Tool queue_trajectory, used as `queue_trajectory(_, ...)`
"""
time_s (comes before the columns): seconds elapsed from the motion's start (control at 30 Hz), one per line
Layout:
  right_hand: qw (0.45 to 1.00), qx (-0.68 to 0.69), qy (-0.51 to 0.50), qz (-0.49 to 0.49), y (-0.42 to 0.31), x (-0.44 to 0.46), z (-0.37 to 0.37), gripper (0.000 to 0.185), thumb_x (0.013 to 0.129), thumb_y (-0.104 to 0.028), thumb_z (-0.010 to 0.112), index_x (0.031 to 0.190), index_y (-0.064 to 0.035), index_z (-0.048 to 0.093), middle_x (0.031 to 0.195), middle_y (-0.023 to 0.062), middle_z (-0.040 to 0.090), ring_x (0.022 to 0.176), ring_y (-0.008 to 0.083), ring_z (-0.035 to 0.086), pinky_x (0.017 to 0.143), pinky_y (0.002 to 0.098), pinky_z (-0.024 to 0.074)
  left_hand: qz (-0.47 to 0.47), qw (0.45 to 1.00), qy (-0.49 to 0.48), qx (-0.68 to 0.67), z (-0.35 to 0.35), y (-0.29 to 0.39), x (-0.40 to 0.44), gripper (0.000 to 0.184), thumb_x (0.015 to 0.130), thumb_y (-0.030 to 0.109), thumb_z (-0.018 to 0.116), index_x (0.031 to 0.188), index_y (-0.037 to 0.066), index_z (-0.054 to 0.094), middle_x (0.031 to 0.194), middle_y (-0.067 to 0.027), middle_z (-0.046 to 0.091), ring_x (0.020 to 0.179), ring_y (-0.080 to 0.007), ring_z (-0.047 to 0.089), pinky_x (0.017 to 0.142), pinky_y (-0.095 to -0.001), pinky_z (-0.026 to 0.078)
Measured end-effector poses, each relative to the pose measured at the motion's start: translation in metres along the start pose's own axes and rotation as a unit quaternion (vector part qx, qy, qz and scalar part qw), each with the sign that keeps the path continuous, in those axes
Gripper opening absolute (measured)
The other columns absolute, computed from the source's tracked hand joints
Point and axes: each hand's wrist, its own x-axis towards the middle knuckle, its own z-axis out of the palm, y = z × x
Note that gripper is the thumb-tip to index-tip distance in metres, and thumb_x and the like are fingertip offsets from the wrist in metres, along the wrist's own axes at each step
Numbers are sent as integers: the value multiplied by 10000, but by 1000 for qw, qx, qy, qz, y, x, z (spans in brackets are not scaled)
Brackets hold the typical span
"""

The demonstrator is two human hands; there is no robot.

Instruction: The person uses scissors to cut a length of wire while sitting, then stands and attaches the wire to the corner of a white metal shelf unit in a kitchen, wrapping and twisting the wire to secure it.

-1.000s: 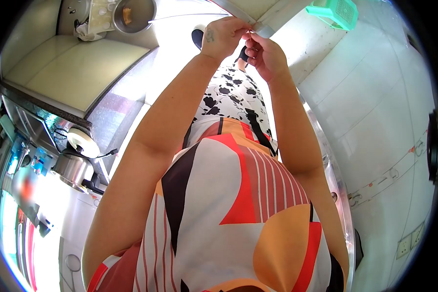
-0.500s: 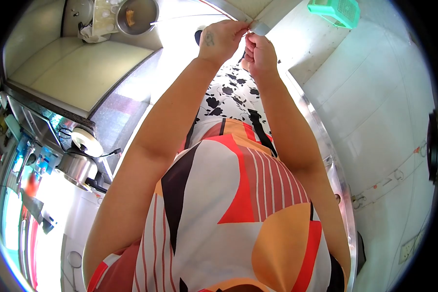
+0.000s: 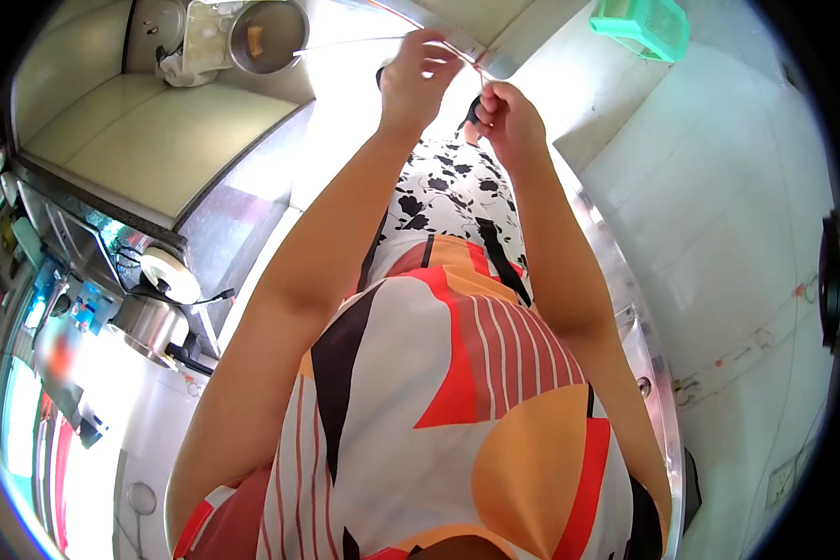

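Observation:
My left hand (image 3: 418, 82) is raised at the top of the view, its fingers loosely curled and apart, beside a thin reddish cord (image 3: 413, 19). This cord slants down to a corner where pale panels meet. Close to that corner, my right hand (image 3: 511, 121) is closed, thumb against fingers, on the short hanging end of the cord. The cord's exact fastening is too small to make out. Left of my left hand, a thin pale rod (image 3: 350, 43) reaches toward the fingers; I cannot tell whether they touch it.
A metal pot (image 3: 285, 63) with something orange-brown inside stands upper left. Below it is a pale countertop (image 3: 163, 154). A green plastic basket (image 3: 640, 26) is at the upper right. A lidded pan (image 3: 149, 327) and a black plug (image 3: 226, 294) lie on the left; a tiled wall (image 3: 719, 215) rises right.
My left hand has come away from the corner, and its pinch has loosened. My right hand has moved slightly down and right, still closed. A gap has opened between the hands.

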Motion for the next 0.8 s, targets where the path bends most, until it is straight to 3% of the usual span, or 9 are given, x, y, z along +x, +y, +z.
queue_trajectory(0.03, 994, -94, 53, -17, -4, -4, -10, 129, 778, -189, 516, 763, -70, 563, 637, -11, 475, 542, 80, 445, 478, 212, 335, -41, 996, 26, -77, 1, -4, -2, 205, 792, 113, 599, 971, 15, 587, 783, -70, 632, 689, -158, 621, 567, -255, 492)
queue_trajectory(0.07, 986, -132, 91, -49, -10, -11, -18, 148, 799, -204, 509, 786, -70, 570, 647, -9, 480, 555, 86, 454, 490, 225, 345, -154, 975, -6, -161, 2, -8, -4, 184, 821, 109, 575, 946, -26, 560, 815, -96, 613, 717, -156, 614, 572, -247, 504)
queue_trajectory(0.1, 974, -170, 128, -81, -19, -20, -19, 166, 821, -219, 503, 809, -70, 576, 656, -6, 485, 567, 91, 463, 503, 238, 355, -221, 947, -22, -231, 4, -2, -8, 208, 856, 151, 566, 1002, 6, 542, 888, -88, 608, 749, -162, 607, 581, -251, 494)
queue_trajectory(0.23, 945, -227, 123, -203, -58, -35, -8, 241, 849, -276, 488, 799, -60, 583, 634, -12, 489, 551, 91, 465, 504, 231, 366, -307, 857, -14, -414, 22, 8, -16, 180, 869, 149, 549, 994, 20, 552, 896, -73, 588, 817, -201, 599, 670, -314, 511)
queue_trajectory(0.4, 913, -353, 73, -190, -88, -27, 26, 340, 842, -378, 515, 723, -63, 562, 622, 2, 499, 574, 96, 498, 511, 229, 389, -300, 867, 29, -396, 31, 10, -15, 158, 840, 115, 587, 911, -23, 557, 803, -91, 582, 754, -199, 603, 651, -318, 523)
queue_trajectory(0.53, 858, -462, 94, -205, -87, -24, 39, 440, 839, -466, 505, 674, -59, 524, 600, 1, 482, 551, 94, 506, 469, 227, 403, -301, 879, 59, -364, 36, 17, -17, 165, 844, 114, 576, 882, -44, 545, 743, -104, 573, 707, -198, 607, 595, -306, 535)
queue_trajectory(0.57, 862, -456, 95, -201, -84, -23, 39, 448, 837, -478, 504, 679, -60, 526, 595, -1, 473, 550, 93, 505, 469, 225, 403, -288, 882, 71, -365, 39, 14, -19, 161, 845, 102, 558, 883, -51, 530, 749, -105, 578, 641, -170, 593, 532, -278, 520)
queue_trajectory(0.67, 874, -434, 82, -203, -84, -26, 42, 473, 828, -526, 503, 685, -75, 515, 575, -14, 437, 540, 93, 504, 469, 232, 412, -280, 885, 63, -366, 40, 14, -19, 143, 835, 99, 562, 850, -42, 543, 731, -90, 583, 629, -157, 592, 514, -261, 499)
queue_trajectory(0.8, 882, -437, 51, -167, -86, -22, 32, 469, 826, -537, 499, 680, -91, 486, 578, -6, 454, 527, 100, 507, 475, 236, 413, -279, 934, -18, -222, 19, 11, -9, 203, 807, 180, 629, 838, -14, 578, 799, -82, 607, 732, -163, 611, 593, -288, 499)
